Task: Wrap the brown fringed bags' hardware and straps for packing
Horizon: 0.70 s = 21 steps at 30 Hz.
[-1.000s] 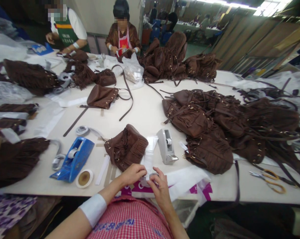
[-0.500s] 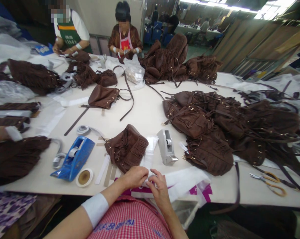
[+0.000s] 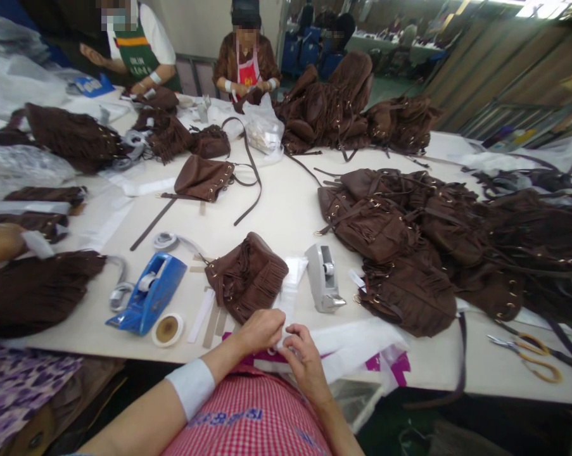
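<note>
My left hand is closed in a pinch at the table's front edge, its fingertips turned toward my right. Facing it, almost touching, my right hand has curled fingers, with thumb and forefinger drawn together. Something small and whitish shows between the hands, too small to name. Just beyond my left hand lies a brown fringed bag. White sheeting with purple pieces lies under and beside my hands. A grey tape dispenser stands behind my right hand.
Left of the bag are a blue tape dispenser and a tape roll. Brown bags are heaped on the right, near scissors. Another brown bag lies mid-table. Two co-workers work across the table; a neighbour's arm reaches in at left.
My view has shifted slightly, so the table's things appear further right. My hands stay close together in nearly the same pose. The co-worker at far left has raised a hand.
</note>
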{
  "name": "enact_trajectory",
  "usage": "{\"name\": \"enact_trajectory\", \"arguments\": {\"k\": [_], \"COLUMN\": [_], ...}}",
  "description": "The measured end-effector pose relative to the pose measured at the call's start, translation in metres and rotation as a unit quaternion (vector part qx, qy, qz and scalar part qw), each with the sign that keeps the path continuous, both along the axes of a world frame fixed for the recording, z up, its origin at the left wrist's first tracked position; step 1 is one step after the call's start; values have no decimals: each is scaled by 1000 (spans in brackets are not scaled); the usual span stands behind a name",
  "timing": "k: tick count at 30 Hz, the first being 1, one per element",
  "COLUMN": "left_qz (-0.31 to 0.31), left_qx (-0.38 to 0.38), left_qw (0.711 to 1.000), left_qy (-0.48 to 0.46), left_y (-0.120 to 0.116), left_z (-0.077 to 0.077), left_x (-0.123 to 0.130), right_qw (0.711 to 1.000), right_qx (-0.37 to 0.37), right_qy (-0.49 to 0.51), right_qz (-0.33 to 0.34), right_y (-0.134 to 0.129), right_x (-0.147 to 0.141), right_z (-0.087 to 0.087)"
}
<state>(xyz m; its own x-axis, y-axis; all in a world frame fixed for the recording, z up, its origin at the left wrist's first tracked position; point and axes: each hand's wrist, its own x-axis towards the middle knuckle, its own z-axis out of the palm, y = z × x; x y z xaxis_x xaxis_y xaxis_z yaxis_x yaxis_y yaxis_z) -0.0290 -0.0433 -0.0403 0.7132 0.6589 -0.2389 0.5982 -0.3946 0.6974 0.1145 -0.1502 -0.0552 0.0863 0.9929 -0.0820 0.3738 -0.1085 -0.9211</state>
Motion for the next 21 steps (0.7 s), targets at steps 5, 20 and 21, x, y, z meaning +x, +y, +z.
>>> {"name": "enact_trajectory", "arguments": {"k": [5,20,21], "left_qz": [65,71,71], "left_qx": [-75,-199,-165], "left_qw": [994,976,982], "left_qy": [-34,-60,-67], "left_y": [15,-46,-46], "left_z": [14,-1,-2], "left_x": [-14,-39,-40], "right_qw": [998,994,994], "right_qx": [7,-89,-103], "right_qy": [21,5,12], "right_qz": [-63,-61,-44], "right_y": [2,-23,-24], "right_x": [4,10,11], "right_z": [4,-11,-10]}}
